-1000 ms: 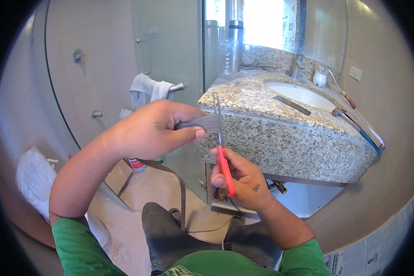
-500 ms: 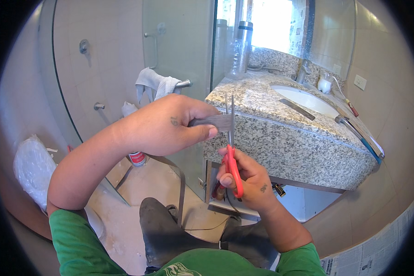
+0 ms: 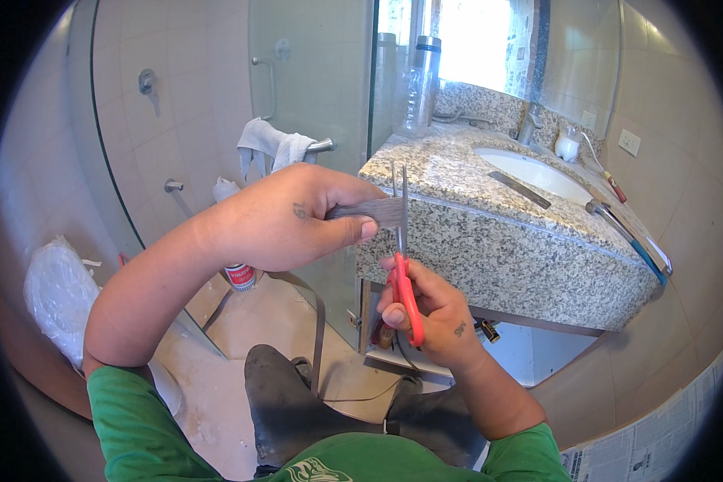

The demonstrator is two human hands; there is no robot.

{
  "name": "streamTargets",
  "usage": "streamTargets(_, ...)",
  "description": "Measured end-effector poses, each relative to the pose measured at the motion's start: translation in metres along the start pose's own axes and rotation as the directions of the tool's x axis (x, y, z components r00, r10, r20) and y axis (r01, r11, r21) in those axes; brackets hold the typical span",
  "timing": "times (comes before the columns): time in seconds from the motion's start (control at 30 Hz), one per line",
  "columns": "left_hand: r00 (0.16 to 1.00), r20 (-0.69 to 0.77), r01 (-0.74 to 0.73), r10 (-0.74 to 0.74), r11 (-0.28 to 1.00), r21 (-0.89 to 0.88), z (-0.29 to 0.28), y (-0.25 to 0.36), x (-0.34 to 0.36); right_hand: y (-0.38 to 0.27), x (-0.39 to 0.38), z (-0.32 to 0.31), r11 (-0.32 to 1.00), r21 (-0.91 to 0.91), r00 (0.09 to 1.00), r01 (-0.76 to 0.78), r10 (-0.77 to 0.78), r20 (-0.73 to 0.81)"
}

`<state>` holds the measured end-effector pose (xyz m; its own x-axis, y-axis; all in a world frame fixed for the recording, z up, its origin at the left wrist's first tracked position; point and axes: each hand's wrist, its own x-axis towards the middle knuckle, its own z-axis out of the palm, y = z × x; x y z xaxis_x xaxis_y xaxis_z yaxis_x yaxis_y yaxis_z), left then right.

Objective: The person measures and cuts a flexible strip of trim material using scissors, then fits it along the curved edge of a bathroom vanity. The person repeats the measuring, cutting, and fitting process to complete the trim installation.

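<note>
Fingers of the left hand [image 3: 301,213] pinch a grey strip [image 3: 384,212] near the left of the tabletop [image 3: 422,165]; the right hand [image 3: 440,317] grips scissors [image 3: 414,309], blades slightly parted at the strip's end, cut seemingly unfinished.

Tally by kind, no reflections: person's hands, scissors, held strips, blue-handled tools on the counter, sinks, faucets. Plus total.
Hands: 2, left hand and right hand
Red-handled scissors: 1
Held gray strip: 1
Blue-handled tool: 1
White sink: 1
Faucet: 1
Total: 7
</note>
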<state>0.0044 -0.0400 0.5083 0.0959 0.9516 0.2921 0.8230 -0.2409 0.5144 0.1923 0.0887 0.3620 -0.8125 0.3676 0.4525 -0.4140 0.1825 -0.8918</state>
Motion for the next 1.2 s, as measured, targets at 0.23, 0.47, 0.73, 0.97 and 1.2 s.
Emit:
streamTargets(0.23,1.0,0.0,0.019,-0.019,1.0,0.02,0.001,0.004,0.0,0.001,0.0,-0.001,1.0,-0.007,1.0,0.016,-0.016,-0.003)
streamTargets(0.47,1.0,0.011,0.027,-0.028,1.0,0.01,0.005,-0.001,0.002,0.003,-0.002,-0.004,1.0,-0.007,1.0,0.001,-0.001,-0.005)
streamTargets(0.73,0.997,-0.045,0.057,-0.067,0.979,-0.193,0.0,-0.009,-0.001,0.007,-0.007,-0.003,0.998,0.065,1.0,-0.01,0.011,-0.019)
streamTargets(0.97,0.92,-0.374,-0.036,-0.116,0.927,-0.374,-0.009,0.004,-0.004,0.013,-0.006,-0.008,0.994,0.109,0.998,0.027,-0.02,-0.068)
streamTargets(1.2,0.822,-0.567,-0.22,-0.053,0.888,-0.403,-0.029,0.011,0.0,0.012,-0.006,-0.004,0.991,0.134,0.995,-0.002,0.015,-0.094)
